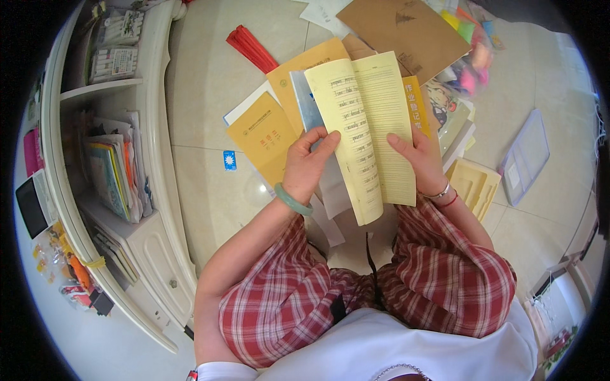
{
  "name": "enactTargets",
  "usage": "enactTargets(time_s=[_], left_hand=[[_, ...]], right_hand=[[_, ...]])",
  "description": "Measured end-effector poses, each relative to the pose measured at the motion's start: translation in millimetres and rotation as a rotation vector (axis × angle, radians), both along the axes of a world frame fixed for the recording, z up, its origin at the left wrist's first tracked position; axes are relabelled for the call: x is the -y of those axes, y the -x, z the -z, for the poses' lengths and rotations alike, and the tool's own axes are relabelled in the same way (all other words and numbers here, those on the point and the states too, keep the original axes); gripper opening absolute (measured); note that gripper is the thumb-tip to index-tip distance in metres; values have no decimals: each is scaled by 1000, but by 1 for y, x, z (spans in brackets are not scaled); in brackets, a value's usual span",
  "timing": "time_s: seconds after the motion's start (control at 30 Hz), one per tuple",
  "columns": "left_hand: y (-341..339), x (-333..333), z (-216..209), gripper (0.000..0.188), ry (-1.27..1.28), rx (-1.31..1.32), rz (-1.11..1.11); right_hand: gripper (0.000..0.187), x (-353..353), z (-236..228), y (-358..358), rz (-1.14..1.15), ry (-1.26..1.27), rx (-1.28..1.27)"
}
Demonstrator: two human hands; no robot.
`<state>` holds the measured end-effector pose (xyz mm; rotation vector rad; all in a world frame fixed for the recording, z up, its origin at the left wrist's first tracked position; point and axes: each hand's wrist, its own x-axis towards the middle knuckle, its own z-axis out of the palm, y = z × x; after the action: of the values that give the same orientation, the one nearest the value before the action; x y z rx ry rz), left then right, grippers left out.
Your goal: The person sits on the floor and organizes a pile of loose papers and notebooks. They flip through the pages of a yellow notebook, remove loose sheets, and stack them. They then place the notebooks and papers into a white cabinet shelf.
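Note:
Between my hands an exercise book point(393, 120) with pale yellow ruled pages is spread open above my knees. Handwriting fills its left page, which curls over. My left hand point(307, 157), with a green bangle at the wrist, pinches the left page's edge between thumb and fingers. At the right edge my right hand point(420, 160) grips the book, thumb on the page and fingers behind it. A yellow-orange booklet point(416, 105) shows just behind the right page. Under the book lie tan envelopes point(262, 134) and papers on the floor.
A white shelf unit point(152, 108) with papers and marker packs stands at left. Across the tiled floor lie a red folded item point(250, 47), a blue card point(229, 160), a large brown envelope point(406, 32), a cream plastic tray point(473, 184) and a clear purple-rimmed lid point(526, 155).

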<state>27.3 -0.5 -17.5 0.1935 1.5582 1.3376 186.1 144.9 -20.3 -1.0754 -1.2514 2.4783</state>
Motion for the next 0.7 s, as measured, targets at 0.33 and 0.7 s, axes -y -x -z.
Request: enactTargets(time_s=[0.33,0.7], left_hand=[[2,5,24,18,-123,-127,-239],[7,13,9,16,-90,32,-422]], right_hand=[[35,-6,8,-14,66,-7,13],[30,-50,29,-22,108,-445,115]])
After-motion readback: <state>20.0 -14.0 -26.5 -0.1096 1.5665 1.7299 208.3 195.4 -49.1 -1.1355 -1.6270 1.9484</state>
